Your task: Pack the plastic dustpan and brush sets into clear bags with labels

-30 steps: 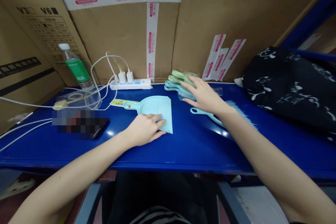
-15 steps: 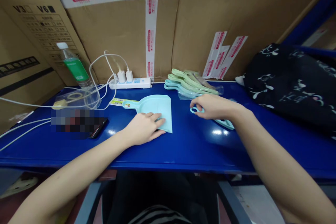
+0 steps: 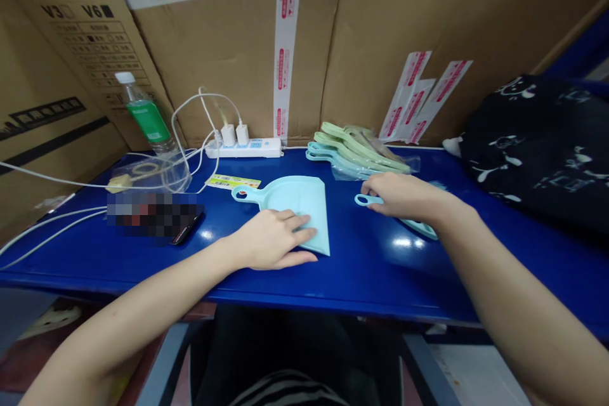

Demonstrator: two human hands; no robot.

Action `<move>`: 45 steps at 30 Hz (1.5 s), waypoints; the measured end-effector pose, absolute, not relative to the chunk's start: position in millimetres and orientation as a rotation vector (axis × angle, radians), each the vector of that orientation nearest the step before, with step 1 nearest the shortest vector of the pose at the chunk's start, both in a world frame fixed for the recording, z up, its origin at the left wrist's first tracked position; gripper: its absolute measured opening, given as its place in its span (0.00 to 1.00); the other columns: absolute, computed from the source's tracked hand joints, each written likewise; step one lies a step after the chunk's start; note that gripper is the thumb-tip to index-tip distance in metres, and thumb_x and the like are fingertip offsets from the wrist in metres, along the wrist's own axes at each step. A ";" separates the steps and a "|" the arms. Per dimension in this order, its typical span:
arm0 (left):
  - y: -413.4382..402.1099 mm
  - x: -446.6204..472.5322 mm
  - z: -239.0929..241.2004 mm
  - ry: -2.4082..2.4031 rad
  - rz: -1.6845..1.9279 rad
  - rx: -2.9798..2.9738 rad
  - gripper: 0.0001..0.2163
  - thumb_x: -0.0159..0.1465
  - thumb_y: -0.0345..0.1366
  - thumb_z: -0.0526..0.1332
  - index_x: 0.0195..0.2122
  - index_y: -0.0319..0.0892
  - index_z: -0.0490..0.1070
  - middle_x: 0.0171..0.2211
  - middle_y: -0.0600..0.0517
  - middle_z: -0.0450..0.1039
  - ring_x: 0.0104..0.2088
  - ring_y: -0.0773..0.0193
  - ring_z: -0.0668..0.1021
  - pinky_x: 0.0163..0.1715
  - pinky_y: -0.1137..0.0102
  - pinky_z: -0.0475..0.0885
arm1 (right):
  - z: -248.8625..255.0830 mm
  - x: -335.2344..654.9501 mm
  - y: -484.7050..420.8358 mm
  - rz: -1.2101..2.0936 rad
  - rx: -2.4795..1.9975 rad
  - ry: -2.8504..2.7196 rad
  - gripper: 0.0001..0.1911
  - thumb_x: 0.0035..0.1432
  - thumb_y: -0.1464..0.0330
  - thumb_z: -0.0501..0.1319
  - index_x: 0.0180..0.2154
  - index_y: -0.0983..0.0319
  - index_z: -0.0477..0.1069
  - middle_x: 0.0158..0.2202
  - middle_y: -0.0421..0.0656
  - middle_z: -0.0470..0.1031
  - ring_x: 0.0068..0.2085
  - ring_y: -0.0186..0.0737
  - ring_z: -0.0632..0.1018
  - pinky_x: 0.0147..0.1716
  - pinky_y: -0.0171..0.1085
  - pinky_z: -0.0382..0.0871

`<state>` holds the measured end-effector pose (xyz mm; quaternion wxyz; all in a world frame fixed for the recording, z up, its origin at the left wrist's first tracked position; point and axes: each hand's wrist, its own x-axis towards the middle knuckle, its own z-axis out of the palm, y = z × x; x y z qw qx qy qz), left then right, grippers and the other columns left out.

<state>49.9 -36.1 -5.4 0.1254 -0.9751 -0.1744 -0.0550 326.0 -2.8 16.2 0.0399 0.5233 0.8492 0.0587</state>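
A light blue mini dustpan (image 3: 290,198) lies flat on the blue shelf (image 3: 352,273), handle toward the left. My left hand (image 3: 271,241) rests on its near right corner, fingers laid flat. My right hand (image 3: 397,195) is closed around the handle of a light blue mini brush (image 3: 365,200) that lies on the shelf to the right of the dustpan. Behind it sits a pile of green and blue dustpans and brushes (image 3: 354,152) in clear bags.
A white power strip (image 3: 245,149) with chargers and cables, a green-label bottle (image 3: 145,115), a clear bag (image 3: 147,172) and a dark phone (image 3: 185,223) lie at the left. A black printed bag (image 3: 537,139) fills the right. Cardboard boxes (image 3: 228,51) form the back wall.
My right hand left the pile at the back and came down onto the brush handle, closing on it. My left hand stayed on the dustpan.
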 end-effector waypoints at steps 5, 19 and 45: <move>-37.1 47.6 -8.8 -0.358 -0.252 -2.948 0.23 0.71 0.49 0.47 0.54 0.37 0.69 0.52 0.43 0.75 0.45 0.52 0.79 0.41 0.62 0.76 | 17.5 318.2 -4.5 0.146 1.557 2.645 0.09 0.47 0.71 0.59 0.32 0.59 0.76 0.33 0.47 0.80 0.34 0.47 0.80 0.29 0.39 0.70; -41.0 48.4 -9.9 -0.233 -0.390 -3.174 0.18 0.71 0.42 0.49 0.55 0.38 0.69 0.53 0.43 0.74 0.52 0.55 0.76 0.53 0.63 0.71 | 26.4 305.4 -12.5 0.003 1.459 2.929 0.11 0.48 0.73 0.58 0.35 0.60 0.73 0.34 0.46 0.78 0.35 0.45 0.77 0.35 0.39 0.71; -44.2 58.8 -16.2 -0.227 -0.653 -3.270 0.14 0.67 0.29 0.48 0.43 0.39 0.74 0.36 0.47 0.76 0.40 0.62 0.75 0.50 0.66 0.68 | -18.9 230.7 -25.2 -0.719 1.459 3.554 0.07 0.58 0.70 0.62 0.38 0.58 0.77 0.37 0.43 0.82 0.38 0.42 0.80 0.40 0.42 0.74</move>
